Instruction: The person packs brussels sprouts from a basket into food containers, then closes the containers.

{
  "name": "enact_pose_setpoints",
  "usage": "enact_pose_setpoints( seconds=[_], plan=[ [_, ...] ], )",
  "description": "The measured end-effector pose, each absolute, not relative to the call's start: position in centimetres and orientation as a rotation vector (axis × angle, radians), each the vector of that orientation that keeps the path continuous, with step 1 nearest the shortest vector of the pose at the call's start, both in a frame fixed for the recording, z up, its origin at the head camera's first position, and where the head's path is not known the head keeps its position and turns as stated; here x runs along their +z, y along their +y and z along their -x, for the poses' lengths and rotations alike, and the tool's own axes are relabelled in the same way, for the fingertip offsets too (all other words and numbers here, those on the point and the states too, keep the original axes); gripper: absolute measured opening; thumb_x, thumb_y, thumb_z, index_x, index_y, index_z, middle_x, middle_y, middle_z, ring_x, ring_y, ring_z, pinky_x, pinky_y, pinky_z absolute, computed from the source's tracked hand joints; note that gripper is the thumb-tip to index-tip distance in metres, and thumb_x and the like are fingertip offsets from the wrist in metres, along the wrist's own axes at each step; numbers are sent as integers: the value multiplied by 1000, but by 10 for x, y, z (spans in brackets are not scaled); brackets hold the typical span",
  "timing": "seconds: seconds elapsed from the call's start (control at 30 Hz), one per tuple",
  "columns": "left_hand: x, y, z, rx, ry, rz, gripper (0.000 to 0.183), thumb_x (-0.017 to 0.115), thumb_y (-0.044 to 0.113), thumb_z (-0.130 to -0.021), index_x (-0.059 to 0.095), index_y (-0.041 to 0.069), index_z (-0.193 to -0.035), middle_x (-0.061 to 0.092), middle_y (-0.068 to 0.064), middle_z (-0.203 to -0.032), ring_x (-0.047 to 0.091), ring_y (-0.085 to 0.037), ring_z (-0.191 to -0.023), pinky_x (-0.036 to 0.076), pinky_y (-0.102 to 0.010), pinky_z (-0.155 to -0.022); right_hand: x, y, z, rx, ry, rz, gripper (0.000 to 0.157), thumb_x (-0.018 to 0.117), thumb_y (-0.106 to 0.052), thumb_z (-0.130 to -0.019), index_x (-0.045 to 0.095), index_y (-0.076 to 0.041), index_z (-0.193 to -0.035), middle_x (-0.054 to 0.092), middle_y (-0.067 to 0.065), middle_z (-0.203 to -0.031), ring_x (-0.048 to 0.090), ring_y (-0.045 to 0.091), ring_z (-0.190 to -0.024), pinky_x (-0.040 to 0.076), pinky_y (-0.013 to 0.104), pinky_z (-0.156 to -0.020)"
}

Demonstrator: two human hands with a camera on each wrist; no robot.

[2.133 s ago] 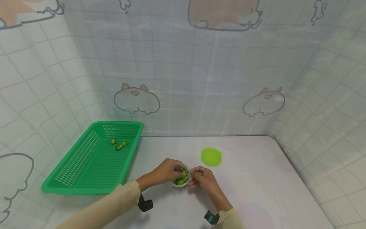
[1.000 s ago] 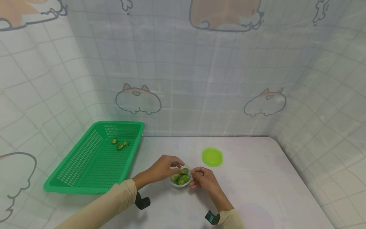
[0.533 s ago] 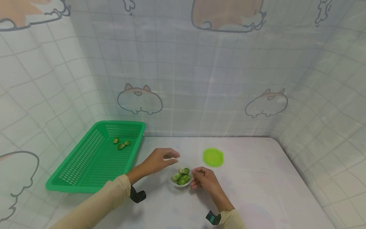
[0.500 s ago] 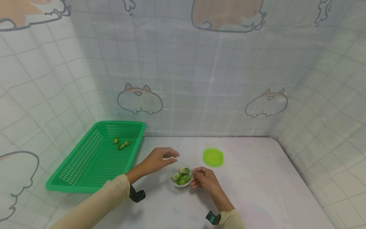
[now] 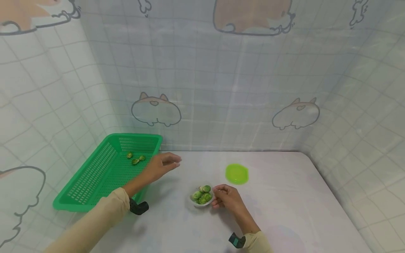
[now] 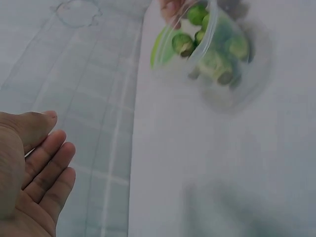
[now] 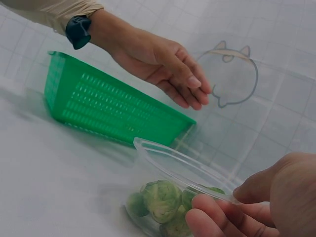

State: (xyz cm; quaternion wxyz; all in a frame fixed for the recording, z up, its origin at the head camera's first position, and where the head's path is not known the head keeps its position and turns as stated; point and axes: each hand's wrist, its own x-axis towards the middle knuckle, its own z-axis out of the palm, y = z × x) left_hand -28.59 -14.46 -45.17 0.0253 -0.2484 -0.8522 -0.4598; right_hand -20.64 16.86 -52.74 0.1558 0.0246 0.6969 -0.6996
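A clear plastic container (image 7: pixel 148 170) on the table holds several Brussels sprouts (image 7: pixel 163 200). My right hand (image 5: pixel 228 197) pinches its rim between thumb and fingers, on the right side. In the right wrist view the thumb lies over the rim with the fingers against the outer wall. My left hand (image 5: pixel 159 166) is in the air with nothing in it, by the right edge of the green basket (image 5: pixel 148 175). Its fingers are relaxed, thumb apart from them. Several more sprouts (image 5: pixel 135 161) lie in the far right part of the basket.
A bright green lid (image 5: pixel 237 174) lies flat behind and to the right of the container. The white table (image 5: pixel 284 196) ends at a curtain (image 5: pixel 205 137) with cartoon dogs behind it, and similar walls stand at left and right.
My left hand has let go of a sprout in the container, then lifted and moved left toward the basket. My right hand has stayed at the container's rim.
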Motion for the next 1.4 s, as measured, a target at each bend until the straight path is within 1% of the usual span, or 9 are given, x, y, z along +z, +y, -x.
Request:
enact_pose_setpoints(
  seconds=[0.23,0.43,0.6,0.77,0.87,1.07,1.23,1.3,1.4],
  plan=[
    [-449,-169,288,-1481,-2632,705,27,72,22,-96,72,9,-120,71,-10,-120,70,-24,-108,57,-23,-86,-532,170,207,-2003,2002,-49,35,60,-18,-101,59,10,-123,68,5,-81,71,18,-68,62,35,-65],
    [-447,-185,288,-1492,-2659,633,30,71,26,-97,71,13,-124,70,-9,-124,68,-21,-110,56,-23,-86,-532,170,206,-2006,2010,-34,35,61,-19,-101,59,9,-122,68,5,-80,71,18,-68,62,35,-65],
    [-448,-200,290,-1521,-2636,638,29,69,24,-98,70,12,-125,69,-9,-125,68,-22,-112,56,-23,-88,-532,170,206,-2005,2009,-27,35,60,-18,-102,59,10,-122,68,5,-80,71,18,-68,62,35,-65],
    [-448,-214,293,-1413,-2641,596,28,68,28,-99,70,17,-124,70,-3,-124,68,-18,-111,55,-22,-87,-533,171,207,-1989,2023,-35,34,59,-17,-102,59,10,-122,67,5,-80,71,18,-68,62,36,-66],
    [-449,-223,296,-1381,-2629,583,27,68,27,-99,70,18,-124,71,-3,-122,68,-17,-109,56,-22,-86,-533,171,206,-1992,2025,-27,33,59,-16,-102,58,11,-121,68,5,-79,71,19,-68,62,36,-65],
    [-457,-249,305,-1348,-2577,587,29,69,16,-98,69,8,-126,71,-14,-120,70,-17,-103,56,-19,-81,-534,171,207,-1995,2013,-33,36,61,-20,-102,59,9,-123,68,6,-81,72,19,-69,62,36,-66],
    [-462,-268,308,-1303,-2611,510,32,70,22,-98,68,10,-127,71,-15,-120,70,-16,-101,58,-23,-76,-532,171,207,-2008,2008,-20,36,61,-21,-101,60,8,-123,68,6,-81,72,18,-69,62,35,-66],
    [-464,-274,309,-1281,-2639,485,32,69,27,-98,68,13,-127,71,-14,-121,69,-14,-102,59,-27,-76,-531,171,206,-2013,2009,-11,36,61,-21,-101,60,8,-122,68,7,-81,72,18,-69,62,35,-65],
    [-468,-282,313,-1218,-2678,455,33,69,29,-98,68,13,-127,71,-13,-121,69,-14,-103,58,-26,-78,-530,172,206,-2017,2006,-15,37,62,-21,-101,59,8,-123,68,7,-81,72,18,-68,62,34,-66]
  ],
)
